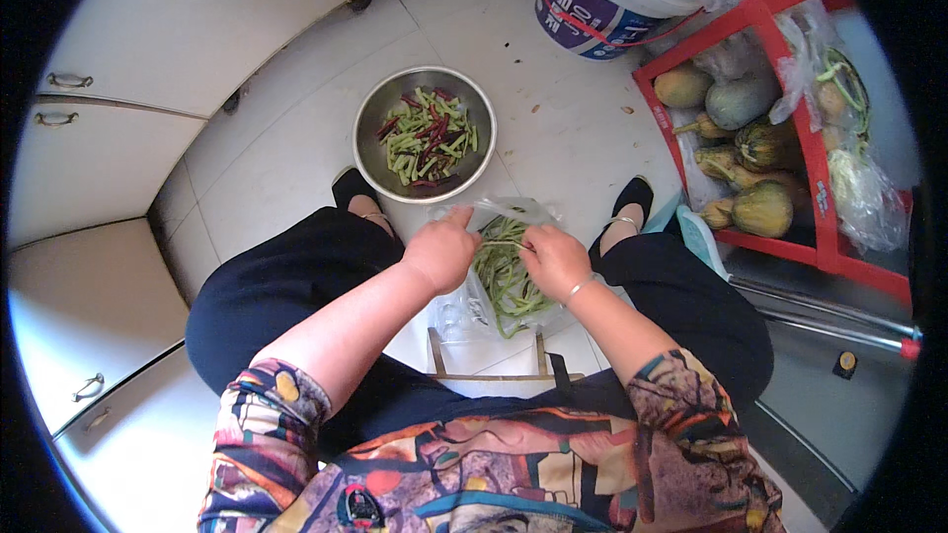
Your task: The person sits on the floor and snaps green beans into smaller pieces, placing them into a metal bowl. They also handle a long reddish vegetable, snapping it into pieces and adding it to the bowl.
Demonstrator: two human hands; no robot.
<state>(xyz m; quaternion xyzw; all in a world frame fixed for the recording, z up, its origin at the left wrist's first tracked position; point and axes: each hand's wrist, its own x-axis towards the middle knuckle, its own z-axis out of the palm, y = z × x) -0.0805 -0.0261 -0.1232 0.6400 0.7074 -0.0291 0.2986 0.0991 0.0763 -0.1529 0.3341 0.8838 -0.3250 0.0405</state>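
Long green beans (506, 288) lie heaped in a clear plastic bag (476, 308) between my knees. Over the bag, my left hand (443, 251) is closed, its fingers bent toward the beans. Facing it, my right hand (556, 264) is closed in a pinch. One thin green bean seems to stretch between both hands, its ends hidden by my fingers. Just beyond my left hand, a round metal bowl (363, 160) stands on the floor. Short pieces of green and dark red bean (427, 141) fill its bottom.
Behind the bowl to the right stands a white and purple bucket (592, 10) with vegetable scraps inside. A red-framed bag (822, 173) on the right holds several pumpkins (762, 209). White cabinets (118, 163) line the left. Metal tubes (820, 308) lie near my right knee.
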